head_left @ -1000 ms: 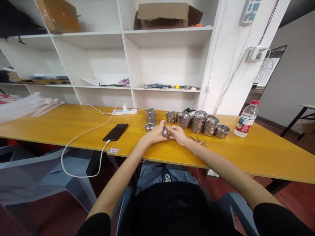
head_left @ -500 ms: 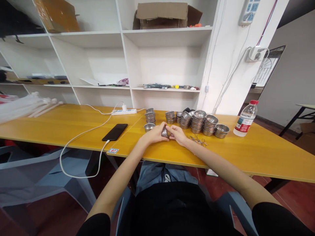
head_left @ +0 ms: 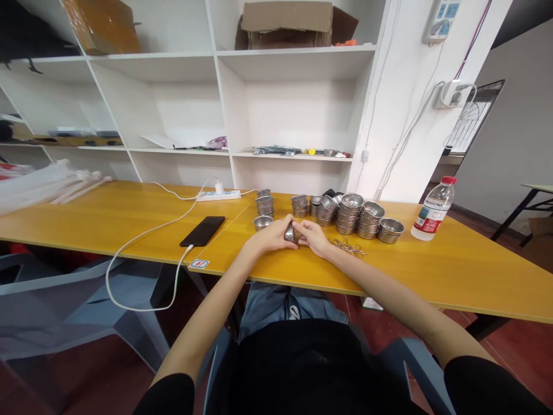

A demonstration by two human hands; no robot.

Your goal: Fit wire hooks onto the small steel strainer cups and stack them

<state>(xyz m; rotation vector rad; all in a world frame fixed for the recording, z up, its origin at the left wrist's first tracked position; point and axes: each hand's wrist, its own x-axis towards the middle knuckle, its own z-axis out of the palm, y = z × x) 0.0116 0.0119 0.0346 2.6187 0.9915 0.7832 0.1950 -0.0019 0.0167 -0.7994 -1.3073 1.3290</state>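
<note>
In the head view my left hand is wrapped round a small perforated metal strainer basket, held on its side just above the table. My right hand meets it from the right, thumb and fingers pinched together at the basket's open side. What those fingertips hold is too small to make out. A pile of thin bent metal wire pieces lies right of my right hand. Beyond both hands stand several stacks of similar baskets. One more basket sits just behind my left hand.
A bottle with a red cap stands on the right of the yellow table. Left of my hands lie a black phone, its white cable and a power strip. White shelves rise behind the table.
The view has shifted very slightly. Both hands keep nearly the same position around the strainer basket, which looks turned a little.
</note>
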